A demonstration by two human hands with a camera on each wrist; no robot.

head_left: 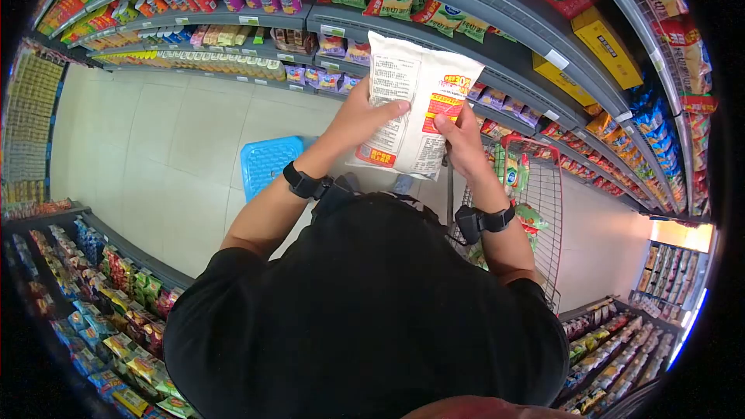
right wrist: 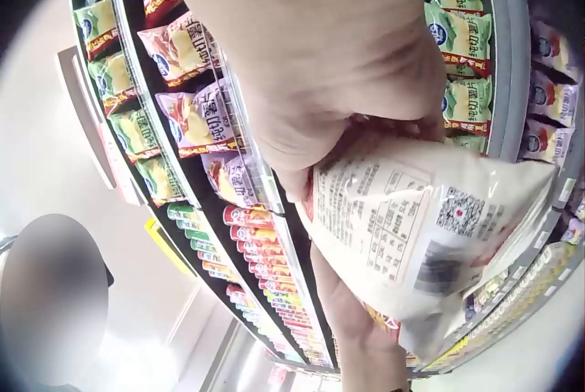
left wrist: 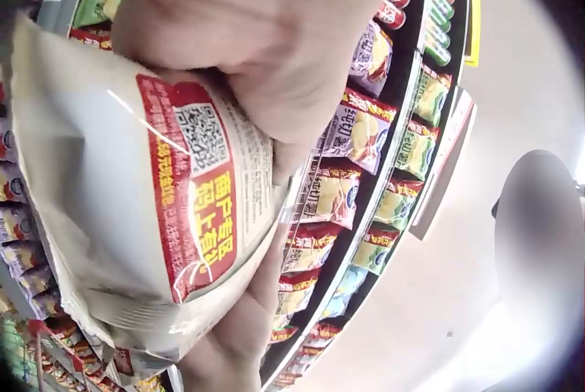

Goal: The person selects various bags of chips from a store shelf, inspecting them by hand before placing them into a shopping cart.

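Observation:
Both hands hold a large white snack bag (head_left: pixel 415 112), its back side with printed text and red-yellow patches facing up at the person. My left hand (head_left: pixel 365 118) grips its left edge, the thumb laid across the printed panel. On the opposite edge my right hand (head_left: pixel 464 140) grips it with the thumb on the red and yellow patch. Close up in the left wrist view, the bag (left wrist: pixel 101 163) shows a red strip with a QR code. The right wrist view shows another QR code on the bag (right wrist: pixel 393 227). Fingers behind the bag are mostly hidden.
To the right stands a wire shopping cart (head_left: pixel 549 217) with several green and red snack bags (head_left: pixel 518 172). A blue plastic stool (head_left: pixel 268 159) is on the floor at the left. Ahead run shelves (head_left: pixel 434 39) of chips, canisters and yellow boxes (head_left: pixel 605 46); more shelves lie behind.

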